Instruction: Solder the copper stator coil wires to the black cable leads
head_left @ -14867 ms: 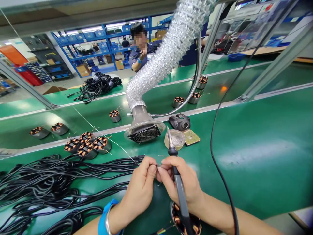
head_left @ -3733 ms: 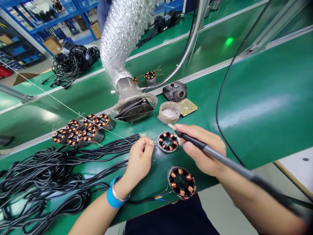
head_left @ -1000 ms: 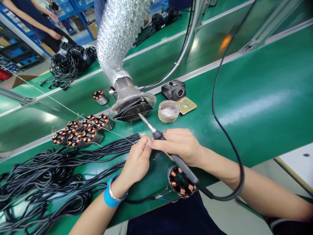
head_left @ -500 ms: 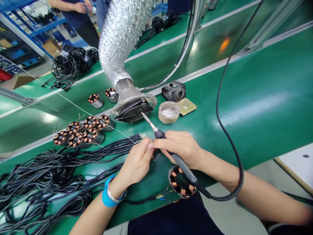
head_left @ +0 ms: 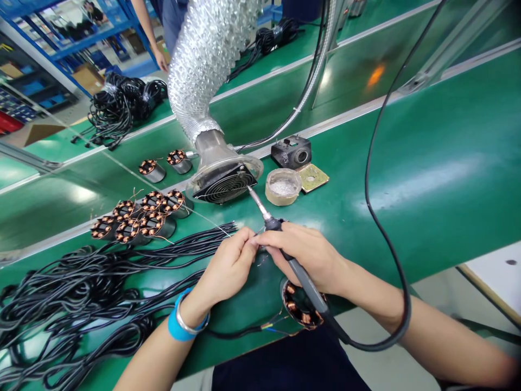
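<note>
My right hand (head_left: pixel 307 255) is wrapped round the handle of a soldering iron (head_left: pixel 307 282), its tip up by the black grille of the fume extractor (head_left: pixel 226 185). Beside it my left hand (head_left: pixel 234 263) is pinched, its fingertips meeting those of my right hand. A thin white strand runs down to the left fingers, but what they hold is too small to make out. Below the right hand lies a copper-wound stator (head_left: pixel 303 309), partly hidden by the iron. A black cable (head_left: pixel 236 334) with coloured wire ends reaches it.
Several stators (head_left: pixel 152 225) and many black cables (head_left: pixel 73 293) lie on the green bench (head_left: pixel 427 184) at left. A round tub (head_left: pixel 283 187), a yellow sponge (head_left: pixel 313 178) and a dark iron stand (head_left: pixel 291 152) sit behind my hands. A person's arm (head_left: pixel 148 32) shows beyond the silver duct (head_left: pixel 211 60).
The iron and my right hand have shifted slightly right and down. The person in the background has moved, with one arm now hanging down. My left hand has barely moved.
</note>
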Motion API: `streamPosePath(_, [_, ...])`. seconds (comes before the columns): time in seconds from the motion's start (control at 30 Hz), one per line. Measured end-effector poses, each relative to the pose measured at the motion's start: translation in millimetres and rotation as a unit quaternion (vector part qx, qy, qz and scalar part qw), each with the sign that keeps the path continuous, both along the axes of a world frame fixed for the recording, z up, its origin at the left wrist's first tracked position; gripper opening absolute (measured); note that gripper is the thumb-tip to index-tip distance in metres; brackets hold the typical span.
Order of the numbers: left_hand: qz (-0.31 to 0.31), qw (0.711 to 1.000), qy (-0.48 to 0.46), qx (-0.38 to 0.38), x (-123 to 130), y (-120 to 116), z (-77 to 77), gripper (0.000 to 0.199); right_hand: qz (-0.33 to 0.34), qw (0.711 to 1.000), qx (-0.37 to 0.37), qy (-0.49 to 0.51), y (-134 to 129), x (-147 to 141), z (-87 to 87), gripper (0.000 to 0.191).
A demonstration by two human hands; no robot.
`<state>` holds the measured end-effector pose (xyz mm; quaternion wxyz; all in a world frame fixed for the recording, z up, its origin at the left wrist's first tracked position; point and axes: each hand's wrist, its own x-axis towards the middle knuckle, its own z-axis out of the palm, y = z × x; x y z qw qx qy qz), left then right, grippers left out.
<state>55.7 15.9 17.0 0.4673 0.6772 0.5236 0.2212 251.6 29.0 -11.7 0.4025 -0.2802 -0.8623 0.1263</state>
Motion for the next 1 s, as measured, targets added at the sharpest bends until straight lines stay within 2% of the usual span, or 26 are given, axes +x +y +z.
streamPosePath(0.17, [0.01, 0.996, -0.071, -0.057, 1, 1, -9.2, 0.036, -0.011, 1.0, 0.013, -0.009, -3, -4, 3.3, 0.033])
streamPosePath(0.3, [0.031, 0.979, -0.159, -0.127, 4, 1, -16.7, 0.041, -0.04, 0.999, 0.031, 0.002, -5, -4, 3.3, 0.029])
streamPosePath(0.43, [0.073, 0.966, -0.179, -0.173, 5, 1, -20.0, 0.046, -0.031, 0.998, -0.006, 0.045, -5, 2, 4.7, 0.022])
streamPosePath(0.6, [0.106, 0.953, -0.209, -0.195, 6, 1, -18.1, 0.047, 0.018, 0.998, -0.051, 0.029, -1, 3, 3.5, 0.024])
streamPosePath(0.73, [0.127, 0.935, -0.248, -0.22, 8, 2, -17.1, 0.048, 0.031, 0.994, -0.081, 0.066, 4, -3, -0.3, 0.021])
streamPosePath(0.87, [0.147, 0.925, -0.257, -0.237, 9, 1, -17.3, 0.046, 0.014, 0.99, -0.093, 0.109, 7, -2, -0.8, 0.02])
streamPosePath(1.0, [0.153, 0.923, -0.26, -0.239, 10, 0, -15.8, 0.045, -0.011, 0.994, -0.063, 0.085, 7, 6, -2.9, 0.025])
